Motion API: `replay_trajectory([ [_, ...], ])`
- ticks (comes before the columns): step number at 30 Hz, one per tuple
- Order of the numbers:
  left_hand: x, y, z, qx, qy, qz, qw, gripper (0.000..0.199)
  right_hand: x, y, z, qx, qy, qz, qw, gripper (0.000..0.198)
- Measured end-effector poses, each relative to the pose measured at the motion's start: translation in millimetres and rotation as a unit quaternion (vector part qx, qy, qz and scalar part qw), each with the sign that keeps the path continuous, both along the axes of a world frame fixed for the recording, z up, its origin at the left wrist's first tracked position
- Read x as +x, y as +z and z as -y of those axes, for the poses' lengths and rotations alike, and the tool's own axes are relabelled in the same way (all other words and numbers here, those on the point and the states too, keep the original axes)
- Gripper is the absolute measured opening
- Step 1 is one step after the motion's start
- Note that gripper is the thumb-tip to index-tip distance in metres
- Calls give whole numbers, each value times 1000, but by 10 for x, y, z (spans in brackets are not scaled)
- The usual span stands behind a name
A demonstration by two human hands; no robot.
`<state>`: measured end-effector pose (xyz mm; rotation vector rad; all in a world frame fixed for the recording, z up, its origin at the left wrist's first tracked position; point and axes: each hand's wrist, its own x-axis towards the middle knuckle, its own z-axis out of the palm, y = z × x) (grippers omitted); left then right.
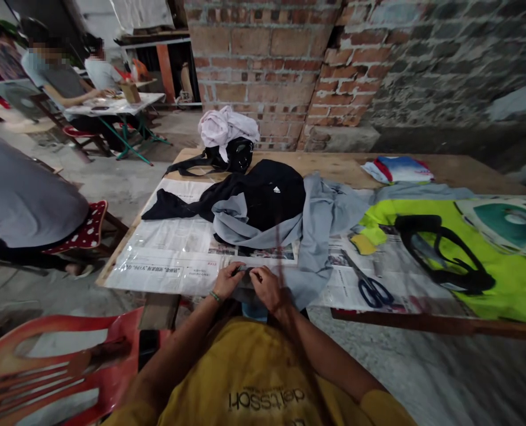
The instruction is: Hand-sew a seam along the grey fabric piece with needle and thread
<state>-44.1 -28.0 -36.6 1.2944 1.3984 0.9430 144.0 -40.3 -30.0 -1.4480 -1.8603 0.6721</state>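
At the front edge of the table, my left hand [227, 280] and my right hand [266, 287] are close together, fingers closed in pinches. A small dark edge of cloth [247, 276] shows between them; its details are too small to make out. Grey cloth [309, 285] hangs over the edge beside my right hand. Beyond my hands lies a black garment [269, 189] with a white logo, bunched with grey fabric. A pair of dark-handled scissors [374, 291] lies on newspaper to the right.
Newspaper under clear plastic [156, 266] covers the tabletop. A bright yellow-green cloth [396, 213], a black strapped object [444, 254] and a green-and-white iron [511, 222] are at right. A black bag [238, 155] stands at the back. A red chair [125, 337] is at left; people sit beyond.
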Motion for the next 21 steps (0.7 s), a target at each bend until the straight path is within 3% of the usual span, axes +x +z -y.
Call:
replay_trajectory([
  [4,0,-45,12,50,-15,-4,999,38,5,36,45,-24,20,32,999,19],
  [9,-5,-100,14,85,-71,-23,994,28,24,79,120,-35,32,51,998,17],
  [15,31,-108,51,99,-47,-41,993,39,72,58,150,-35,27,58,997,16],
  [21,30,-79,102,187,-74,-67,977,36,74,42,160,-20,13,49,999,16],
])
